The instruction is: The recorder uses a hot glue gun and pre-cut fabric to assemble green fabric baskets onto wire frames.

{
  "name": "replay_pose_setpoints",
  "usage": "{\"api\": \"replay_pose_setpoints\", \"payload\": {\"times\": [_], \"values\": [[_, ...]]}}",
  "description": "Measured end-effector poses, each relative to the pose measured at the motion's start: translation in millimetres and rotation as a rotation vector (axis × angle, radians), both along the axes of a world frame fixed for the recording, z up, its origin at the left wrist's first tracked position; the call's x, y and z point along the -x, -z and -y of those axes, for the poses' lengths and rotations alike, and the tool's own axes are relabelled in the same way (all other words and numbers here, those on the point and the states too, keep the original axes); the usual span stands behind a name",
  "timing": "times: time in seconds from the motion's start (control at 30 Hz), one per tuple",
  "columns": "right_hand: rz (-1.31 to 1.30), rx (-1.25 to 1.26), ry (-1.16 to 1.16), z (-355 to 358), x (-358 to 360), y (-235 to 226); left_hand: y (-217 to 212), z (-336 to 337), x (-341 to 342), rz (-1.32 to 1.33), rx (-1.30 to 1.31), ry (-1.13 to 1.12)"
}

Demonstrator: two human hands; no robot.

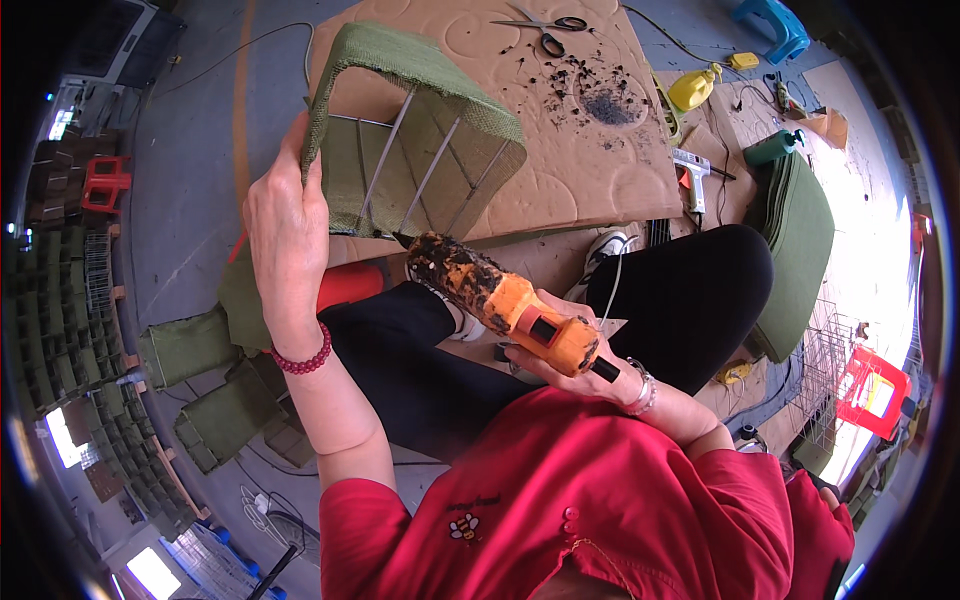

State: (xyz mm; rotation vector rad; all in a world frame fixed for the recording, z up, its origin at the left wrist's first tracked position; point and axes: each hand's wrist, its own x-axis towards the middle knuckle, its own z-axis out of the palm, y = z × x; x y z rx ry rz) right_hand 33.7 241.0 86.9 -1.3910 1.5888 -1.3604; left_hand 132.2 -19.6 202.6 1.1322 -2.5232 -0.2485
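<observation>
My left hand (288, 225) grips the rim of a green burlap-covered wire basket (395, 48), thumb and fingers pinching the cloth at its left edge. The basket is tipped so its open side faces me, and bare metal ribs show inside. My right hand (592, 384) is wrapped around an orange hot glue gun (512, 297), its front half crusted with black residue. A black stick juts from the gun's rear end. The dark nozzle points up and left, close to the basket's lower edge; whether it touches cannot be told.
A cardboard-topped work surface (560, 190) carries black-handled scissors (552, 38) and dark scraps (605, 100). To the right are a white glue gun (694, 180), a yellow bottle (694, 88), a green bottle (772, 148) and stacked green panels (800, 250). More green baskets (190, 345) lie left.
</observation>
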Motion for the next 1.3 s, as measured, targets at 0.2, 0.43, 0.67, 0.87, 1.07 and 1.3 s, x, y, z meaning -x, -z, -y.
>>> {"api": "replay_pose_setpoints", "payload": {"times": [0.2, 0.43, 0.67, 0.87, 1.07, 1.3], "values": [[0.101, 0.019, -0.01, 3, -4, -5, 4, 0, -1, -0.028, 0.058, 0.032], [0.05, -0.003, 0.03, -11, -1, 3, 1, 2, -2, -0.025, 0.037, 0.035], [0.037, -0.057, 0.053, -17, 0, -3, 0, 3, -2, -0.035, 0.018, 0.02], [0.035, -0.098, 0.063, -21, 4, -2, 4, 5, -3, -0.075, 0.064, 0.049], [0.039, -0.1, 0.067, -24, 4, -4, 2, 1, 1, -0.039, 0.054, 0.021], [-0.061, -0.082, 0.097, -27, 7, -4, 3, 0, 3, -0.034, 0.095, 0.041]]}}
